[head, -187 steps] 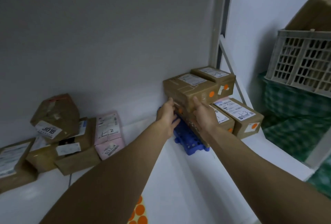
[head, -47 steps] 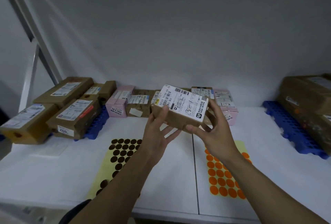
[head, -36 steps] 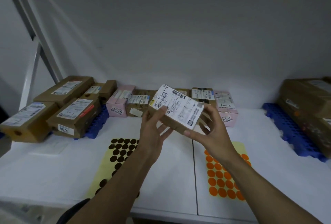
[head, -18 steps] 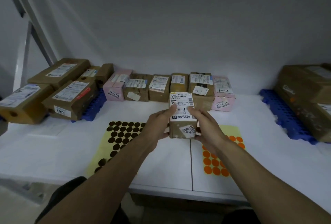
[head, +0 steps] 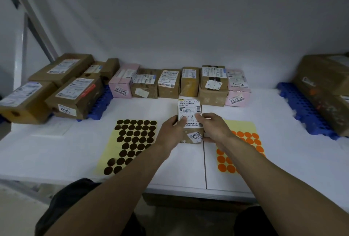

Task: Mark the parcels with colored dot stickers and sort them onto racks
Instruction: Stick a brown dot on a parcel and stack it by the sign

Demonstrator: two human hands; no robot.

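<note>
At the centre of the frame, the small brown parcel (head: 190,139) carries a white shipping label (head: 189,108) on its top. The first line seems to read "5020 T098-69 69" above a barcode, and the smaller print below is too fine to read. A small sticker (head: 195,136) on the parcel's near end shows upside-down characters, apparently "3018". In the back row, left of centre, a pink box (head: 122,82) bears "58-4-3405" on its front. Right of centre, another pink box (head: 238,94) has "1-2" handwritten on top and a front tag starting "53-3-3", the rest unclear. Beside it, a slip (head: 213,85) on a brown box (head: 213,95) reads "1-1". At the left, a large brown box (head: 79,99) has a tag reading "200".
</note>
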